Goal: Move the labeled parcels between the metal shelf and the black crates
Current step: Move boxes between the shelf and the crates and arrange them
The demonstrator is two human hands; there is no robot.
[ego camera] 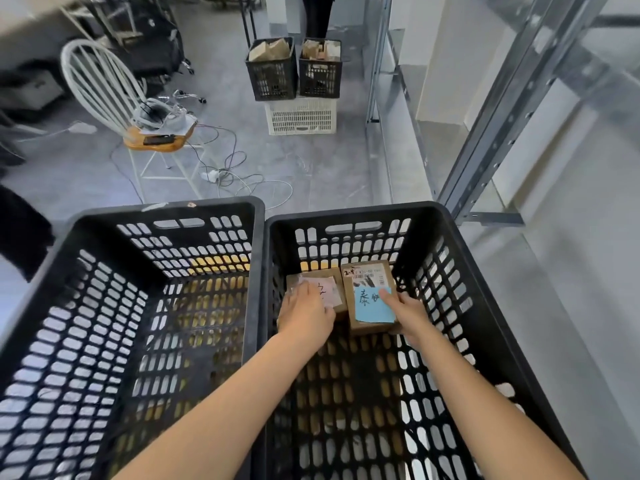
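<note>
1. 2 big black crates stand side by side. The left crate [166,209] and the right crate [353,211] touch along 1 wall.
2. Both bare arms reach down into the right crate, almost straight, side by side.
3. 2 small brown boxes lie at the far end of that crate, right next to each other.
4. The left hand [306,313] lies palm down on the box with the pink note [330,289]. Its fingers are close together on top of the box. I cannot tell if they hold it or just rest there.
5. The right hand [408,313] holds the box with the blue note [367,282]. The thumb presses on the blue note, and the other fingers wrap the right side of the box.
6. The metal shelf [502,116] stands to the right of the crates.
7. Far off on the floor, 2 more black crates [272,77] full of boxes sit on a white crate [301,116].
8. A white chair [104,81] stands to the left, with wires on the floor near it.
</note>
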